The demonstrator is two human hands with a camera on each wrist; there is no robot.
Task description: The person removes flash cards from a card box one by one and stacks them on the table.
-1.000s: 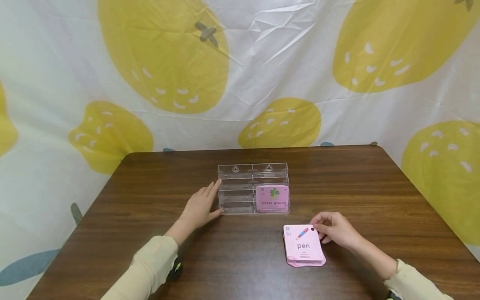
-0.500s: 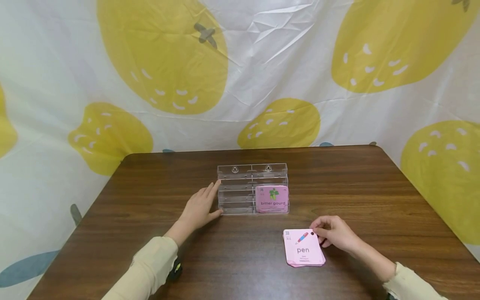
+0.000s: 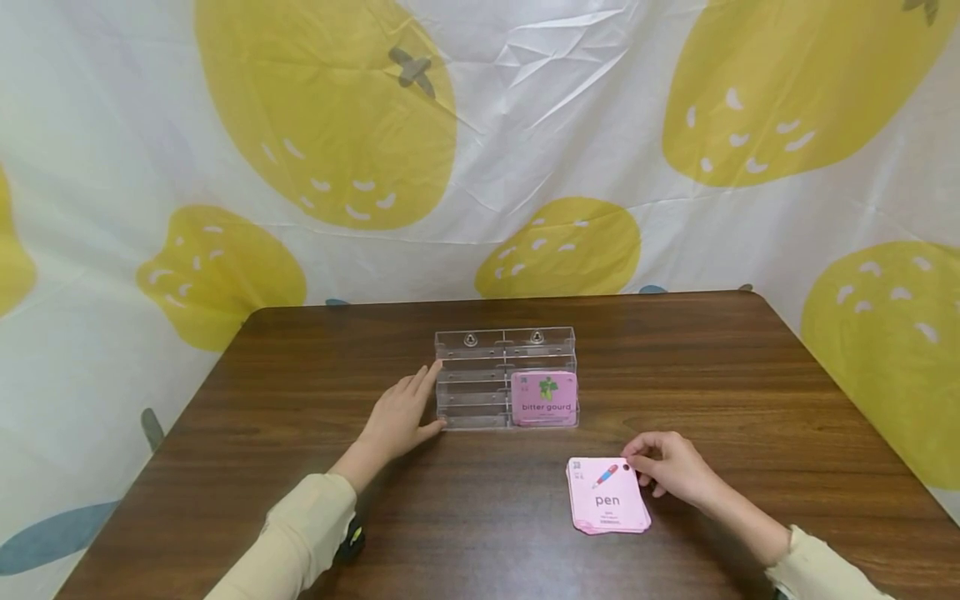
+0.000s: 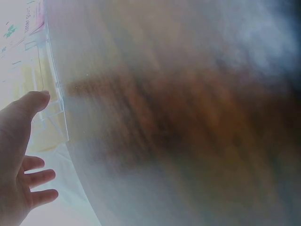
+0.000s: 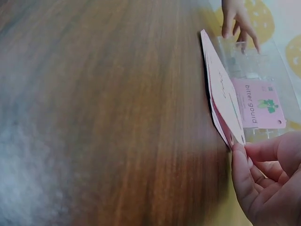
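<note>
A clear plastic card rack (image 3: 471, 398) with two columns of tiered pockets stands mid-table. My left hand (image 3: 397, 415) touches its left side, index finger higher up and thumb at the bottom corner, fingers fairly straight. Pink flashcards reading "bitter gourd" (image 3: 546, 407) sit in the rack's lower right pocket. Nearer to me lies a pile of pink flashcards, the top one a "pen" flashcard (image 3: 609, 496) with a punched corner hole. At that corner, my right hand (image 5: 270, 176) pinches between thumb and index finger, the corner slightly raised. How many cards it pinches is unclear.
The brown wood-grain table (image 3: 315, 358) has rounded far corners. Behind it and along both sides hangs a white cloth (image 3: 420, 267) with yellow fruit prints.
My right hand has shifted slightly toward me, and the pen flashcard's far edge has come down a little with it. The left hand and the rack stay in place.
</note>
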